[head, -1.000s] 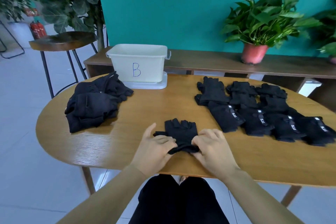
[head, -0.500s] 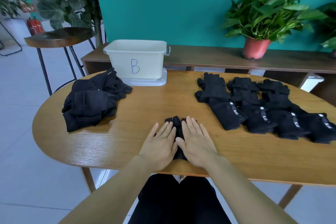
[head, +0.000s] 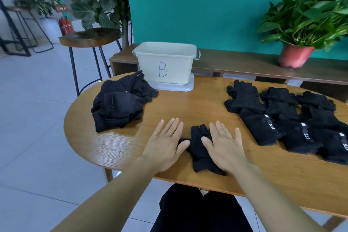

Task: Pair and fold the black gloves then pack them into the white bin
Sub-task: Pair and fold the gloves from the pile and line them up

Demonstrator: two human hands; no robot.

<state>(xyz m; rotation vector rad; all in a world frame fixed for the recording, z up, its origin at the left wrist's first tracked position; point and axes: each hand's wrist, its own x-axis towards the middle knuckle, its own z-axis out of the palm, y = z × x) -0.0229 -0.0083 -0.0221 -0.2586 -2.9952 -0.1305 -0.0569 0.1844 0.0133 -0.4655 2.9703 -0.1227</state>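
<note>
1. Black gloves (head: 199, 149) in work: one stacked pair at the near edge of the table (head: 188, 105), right in front of the person, finger ends pointing toward the bin.
2. Left hand (head: 165, 145): flat, palm down, fingers straight and spread, gripping nothing. It lies mostly on wood just beside the pair, with the thumb touching its left edge.
3. Right hand (head: 224, 147): same flat, released pose. Thumb and palm edge overlap the pair's right side.
4. My read: the flat palms either side are smoothing and squaring the pair, not lifting it.
5. Heap (head: 120, 103) at left, near the white bin (head: 165, 62): looks like folded pairs staged for packing.
6. Rows (head: 282, 124) at right, well apart: gloves laid flat with strap labels up, likely the queue.
7. The bin stands at the far table edge on what looks like its lid (head: 175, 86). The inside is hidden, so I can't tell if anything is packed.
</note>
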